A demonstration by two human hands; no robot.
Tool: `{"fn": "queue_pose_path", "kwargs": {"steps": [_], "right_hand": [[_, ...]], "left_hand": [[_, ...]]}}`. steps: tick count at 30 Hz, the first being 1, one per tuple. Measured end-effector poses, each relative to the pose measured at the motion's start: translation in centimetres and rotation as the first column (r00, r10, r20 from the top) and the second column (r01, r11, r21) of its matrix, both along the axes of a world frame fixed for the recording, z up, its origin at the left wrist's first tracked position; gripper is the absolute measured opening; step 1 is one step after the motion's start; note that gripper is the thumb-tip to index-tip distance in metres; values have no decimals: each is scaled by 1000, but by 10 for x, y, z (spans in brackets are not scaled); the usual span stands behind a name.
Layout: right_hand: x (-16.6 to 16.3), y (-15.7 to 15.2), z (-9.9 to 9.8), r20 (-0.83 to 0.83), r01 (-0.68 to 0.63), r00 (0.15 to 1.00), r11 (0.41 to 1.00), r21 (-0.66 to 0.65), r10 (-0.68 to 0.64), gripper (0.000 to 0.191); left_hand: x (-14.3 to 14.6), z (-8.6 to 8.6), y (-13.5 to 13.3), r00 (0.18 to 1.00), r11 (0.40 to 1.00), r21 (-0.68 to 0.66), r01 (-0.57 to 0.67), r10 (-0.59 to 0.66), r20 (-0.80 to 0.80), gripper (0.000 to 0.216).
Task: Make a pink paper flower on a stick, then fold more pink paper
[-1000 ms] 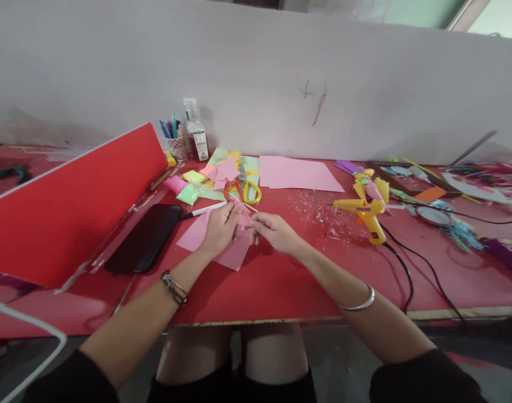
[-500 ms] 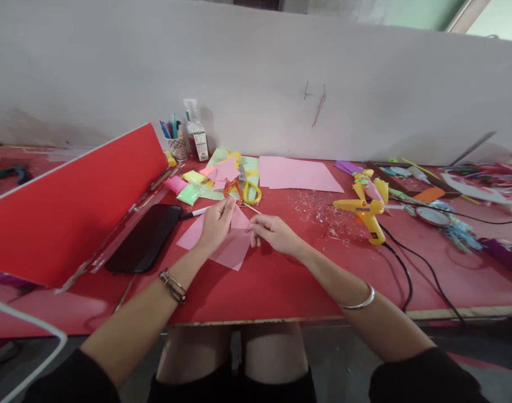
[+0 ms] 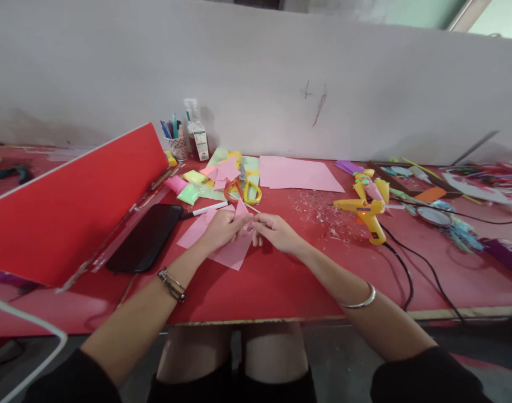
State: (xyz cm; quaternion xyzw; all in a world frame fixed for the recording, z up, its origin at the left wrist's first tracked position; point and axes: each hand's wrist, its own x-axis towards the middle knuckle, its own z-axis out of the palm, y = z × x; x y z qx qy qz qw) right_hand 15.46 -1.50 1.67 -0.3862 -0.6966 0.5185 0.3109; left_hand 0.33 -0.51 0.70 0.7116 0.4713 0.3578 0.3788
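Note:
Between my two hands is a small piece of pink paper (image 3: 241, 209), its pointed tip standing up above the fingers. My left hand (image 3: 222, 228) pinches its left side, thumb toward the right. Closed on its right edge is my right hand (image 3: 275, 231), fingers curled under. Below them, larger pink paper sheets (image 3: 233, 254) lie on the red table, partly covered by my left hand. Just beyond the fingers are scissors (image 3: 251, 193) with red and yellow handles, a thin stick (image 3: 250, 207) and a white marker (image 3: 209, 209).
A yellow glue gun (image 3: 362, 210) with a black cord lies at right, near scattered scraps (image 3: 323, 215). A black phone (image 3: 146, 238) and a leaning red board (image 3: 79, 207) are at left. Behind stand a pen cup (image 3: 177, 148), a bottle (image 3: 198, 137) and pink sheets (image 3: 300, 174).
My left hand has lowered and turned, its thumb now pointing right along the paper. The held paper has bent, with its tip showing above the hands. My right hand has barely shifted.

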Motion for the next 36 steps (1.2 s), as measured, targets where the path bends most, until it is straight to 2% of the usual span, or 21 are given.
{"fn": "queue_pose_path", "kwargs": {"steps": [10, 14, 21, 28, 33, 36], "right_hand": [[1, 2, 3, -47, 29, 998, 999, 35, -28, 20], [2, 3, 4, -57, 50, 997, 999, 21, -48, 21], [2, 4, 3, -48, 66, 997, 998, 24, -65, 18], [6, 8, 2, -85, 163, 984, 985, 59, -158, 16], [7, 10, 0, -92, 208, 976, 973, 97, -199, 16], [7, 11, -2, -84, 199, 978, 976, 93, -192, 14]], "left_hand": [[1, 3, -2, 994, 999, 45, -9, 3, 112, 45], [-2, 6, -2, 996, 997, 65, 38, -43, 76, 44], [-2, 9, -3, 998, 999, 34, 11, -14, 66, 50], [-2, 10, -3, 984, 989, 37, 141, -144, 107, 37], [-1, 10, -4, 996, 996, 37, 81, -82, 24, 44], [-1, 8, -4, 995, 995, 22, 95, -95, 13, 47]]}}
